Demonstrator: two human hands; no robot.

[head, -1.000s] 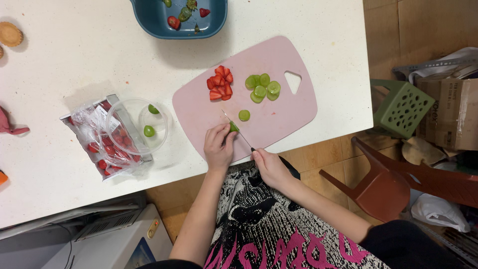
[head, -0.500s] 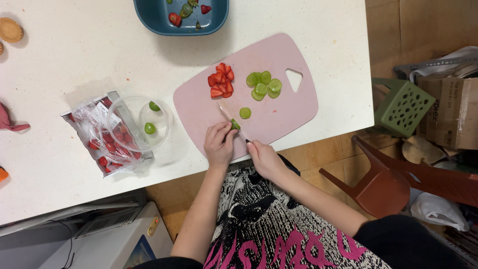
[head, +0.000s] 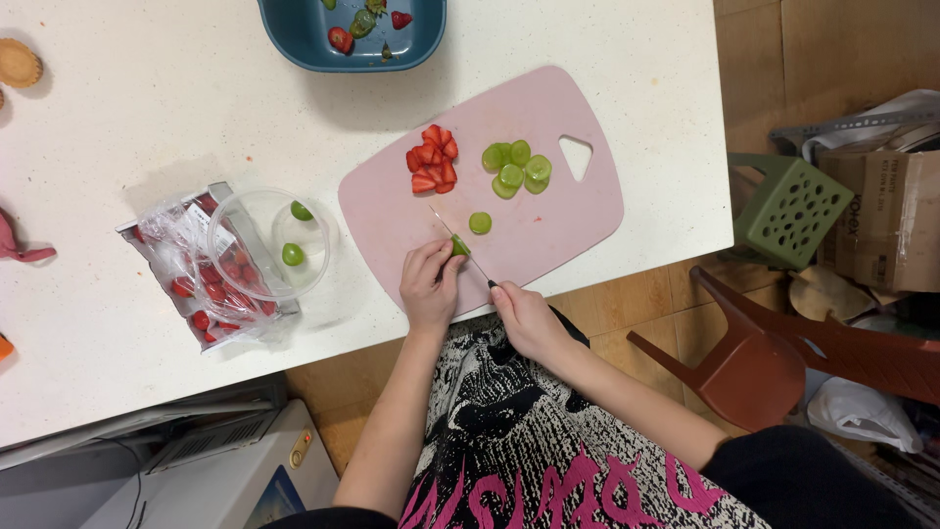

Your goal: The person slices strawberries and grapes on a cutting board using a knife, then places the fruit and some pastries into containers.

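White table (head: 147,118), left hand (head: 429,284) pinching half-hidden grape (head: 459,246), right hand (head: 524,318) gripping knife (head: 460,250), handle hidden.

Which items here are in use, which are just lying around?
In use: left hand pinning grape; right hand with knife; board; grape slices; strawberry pieces.
Idle: clear bowl; strawberry pack; blue tray; tart shell; green stool.

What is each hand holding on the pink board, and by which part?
The left hand pins a green grape piece under its fingertips. The right hand has its grip on the handle end of a knife, blade at the grape.
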